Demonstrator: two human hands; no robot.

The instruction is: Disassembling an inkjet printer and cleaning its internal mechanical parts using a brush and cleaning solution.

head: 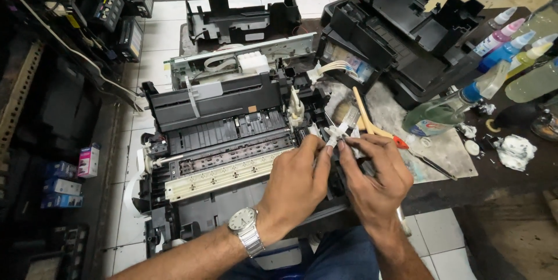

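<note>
Held part: a small white plastic fitting (337, 133) with thin tubes, above the right edge of the opened printer (224, 140).
Left hand: the left hand (296, 184) pinches the fitting's left side between thumb and fingertips; a metal wristwatch (247, 228) sits on that wrist.
Right hand: the right hand (375, 178) pinches the fitting's right side, fingers curled close together.
Likely handling: it looks light, stiff and thin-walled, probably brittle at its prongs and possibly slick with ink; the body seems a safer hold than the tubes.
Tubes: a white tube bundle (328, 68) runs from the printer's carriage area towards the black housing (407, 36) behind.
Desk: the dark desk (511, 198) is stained; a grubby paper sheet (442, 152) lies just right of the hands, carrying a wooden-handled brush (363, 114).
Bottles: ink refill bottles (505, 47) stand at the far right, beside crumpled tissue (514, 151).
Room: white floor tiles (436, 245) show below; shelves on the left hold small boxes (88, 160) and printer parts.
</note>
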